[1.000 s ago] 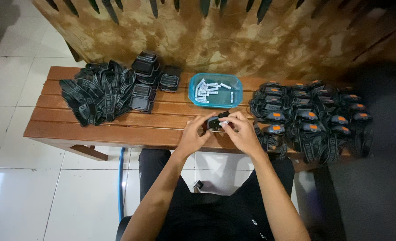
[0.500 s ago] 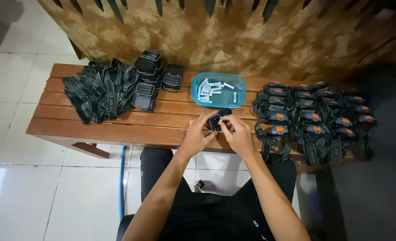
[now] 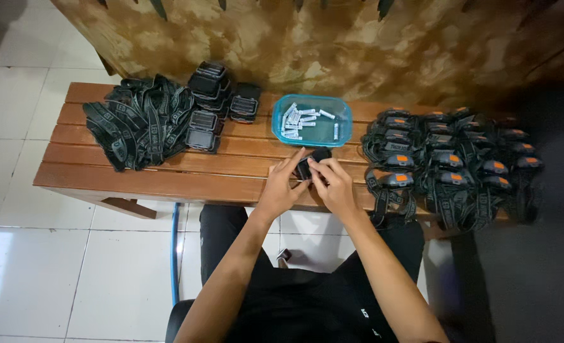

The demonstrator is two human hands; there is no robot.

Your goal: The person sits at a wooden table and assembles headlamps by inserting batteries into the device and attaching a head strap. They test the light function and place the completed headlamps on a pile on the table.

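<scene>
Both grips are closed on one small black headlamp body [image 3: 314, 164], which I hold just above the front slats of the wooden bench [image 3: 167, 171], near its middle. My left hand [image 3: 281, 185] pinches it from the left side, fingers stretched over its top edge. My right hand [image 3: 333, 184] clasps it from the right, fingertips curled onto its face. The two hands touch each other around the piece, so most of it is hidden; only a dark corner shows between my fingers.

Just behind my hands sits a blue plastic tray [image 3: 277, 127] with a scatter of small white batteries [image 3: 301, 118] lying in it. To my left, well apart from my hands, lies a heap of black straps [image 3: 139, 124], and against its right side stand stacks of black lamp bodies [image 3: 209, 95], with one more stack just beside them towards the tray. To my right, a crowd of assembled headlamps [image 3: 450, 159] with orange buttons covers the end of the bench; the nearest one lies just beside my right hand.

Behind the bench hangs a mottled tan cloth [image 3: 333, 44]. White floor tiles [image 3: 34, 267] show below, and my dark-clothed lap fills the bottom of the view.
</scene>
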